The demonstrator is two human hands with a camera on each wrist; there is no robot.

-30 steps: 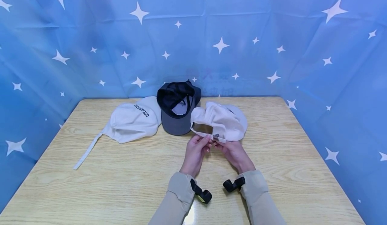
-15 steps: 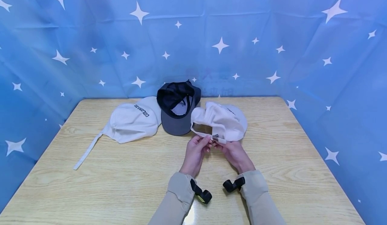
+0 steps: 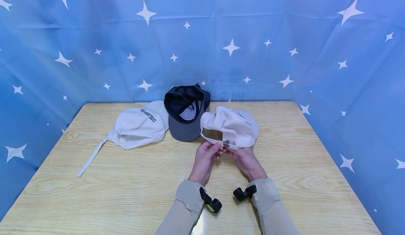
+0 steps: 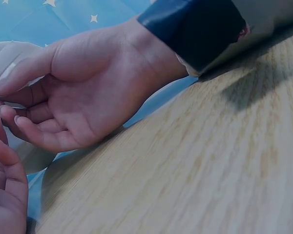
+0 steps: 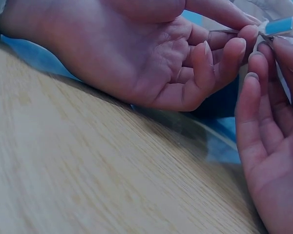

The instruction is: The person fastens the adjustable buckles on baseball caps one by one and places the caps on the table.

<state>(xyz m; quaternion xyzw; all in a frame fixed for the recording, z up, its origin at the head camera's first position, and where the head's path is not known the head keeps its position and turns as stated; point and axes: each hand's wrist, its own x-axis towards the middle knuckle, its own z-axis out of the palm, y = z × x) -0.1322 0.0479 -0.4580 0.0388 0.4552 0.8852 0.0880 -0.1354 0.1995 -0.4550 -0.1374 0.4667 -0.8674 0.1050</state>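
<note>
A white baseball cap lies on its side right of the table's middle, its back opening turned toward me. My left hand pinches the back strap near the metal buckle, thumb on top. Close beside it, my right hand holds the strap on the other side of the buckle. In the right wrist view the shiny buckle sits between the fingertips of both hands. The strap's exact path through the buckle is hidden by fingers.
A dark cap lies upside down behind my left hand, touching or almost touching both white caps. Another white cap marked COLORADO lies at left, its long strap stretched toward me. A blue star-patterned curtain surrounds the wooden table.
The cap's back edge and strap have shifted very slightly to the right. Both hands keep their grip in nearly the same place, and the other caps have not moved.
</note>
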